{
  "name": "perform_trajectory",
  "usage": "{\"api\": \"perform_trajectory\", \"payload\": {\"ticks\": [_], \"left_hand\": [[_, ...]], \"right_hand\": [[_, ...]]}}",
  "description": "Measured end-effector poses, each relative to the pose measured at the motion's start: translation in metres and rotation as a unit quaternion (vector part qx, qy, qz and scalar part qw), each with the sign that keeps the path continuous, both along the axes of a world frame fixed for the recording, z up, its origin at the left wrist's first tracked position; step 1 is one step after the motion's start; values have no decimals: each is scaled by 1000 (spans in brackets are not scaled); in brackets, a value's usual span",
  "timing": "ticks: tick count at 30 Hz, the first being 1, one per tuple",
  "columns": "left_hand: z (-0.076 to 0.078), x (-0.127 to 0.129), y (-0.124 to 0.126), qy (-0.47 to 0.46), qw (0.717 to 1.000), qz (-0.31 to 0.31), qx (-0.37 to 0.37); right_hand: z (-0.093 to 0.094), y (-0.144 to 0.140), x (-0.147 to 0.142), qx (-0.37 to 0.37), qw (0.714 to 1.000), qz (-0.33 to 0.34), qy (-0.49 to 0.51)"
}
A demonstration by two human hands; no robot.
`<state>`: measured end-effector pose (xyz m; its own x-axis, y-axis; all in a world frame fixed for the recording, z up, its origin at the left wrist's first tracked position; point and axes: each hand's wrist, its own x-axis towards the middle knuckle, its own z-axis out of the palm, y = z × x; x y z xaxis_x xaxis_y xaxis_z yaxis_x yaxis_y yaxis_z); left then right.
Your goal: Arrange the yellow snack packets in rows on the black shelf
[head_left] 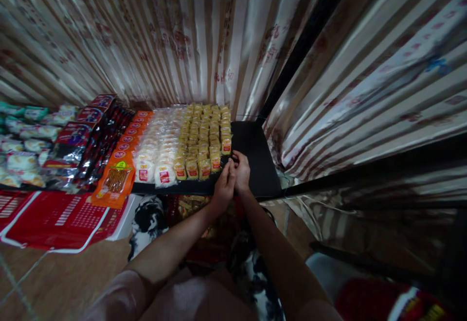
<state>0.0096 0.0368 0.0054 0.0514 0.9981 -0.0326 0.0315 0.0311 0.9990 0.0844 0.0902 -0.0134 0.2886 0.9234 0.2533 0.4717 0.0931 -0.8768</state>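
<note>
So both hands meet at the front edge of the black tabletop (255, 165), just past the end of the yellow snack packets (204, 136). Left hand (224, 185) and right hand (241, 170) touch, fingers bunched together around something tiny I can't make out. Nearest packet sits at 10 o'clock from them; I'd guess it's light, crinkly and slippery, best pinched by the sealed edge. White buns (156, 151) and orange sachets (124, 160) run in rows off at 9 o'clock.
</note>
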Motion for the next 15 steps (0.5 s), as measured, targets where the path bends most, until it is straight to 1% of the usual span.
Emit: {"api": "perform_trajectory", "payload": {"ticks": [3, 5, 6, 8, 9, 10, 12, 13, 15], "left_hand": [[6, -10, -27, 41, 998, -24, 46], [7, -18, -48, 73, 993, -54, 77], [6, -23, -60, 87, 990, -68, 89], [1, -33, -82, 120, 984, -91, 100], [-4, -38, -92, 138, 980, -105, 97], [-10, -43, -102, 157, 976, -117, 92], [-24, -49, -115, 182, 971, -141, 59], [-32, -50, -118, 185, 971, -148, 34], [-48, -51, -119, 182, 971, -151, -24]], "right_hand": [[6, -29, -3, 22, 1000, -13, 2], [8, -53, -6, 41, 999, -8, 5], [8, -67, -7, 40, 999, -5, 17], [2, -94, -9, 11, 999, 24, 30], [-4, -108, -10, -10, 998, 46, 38], [-12, -120, -10, -26, 998, 46, 43], [-35, -140, -12, -58, 996, 47, 48], [-48, -147, -12, -84, 994, 41, 55], [-75, -152, -13, -140, 988, -3, 68]]}}
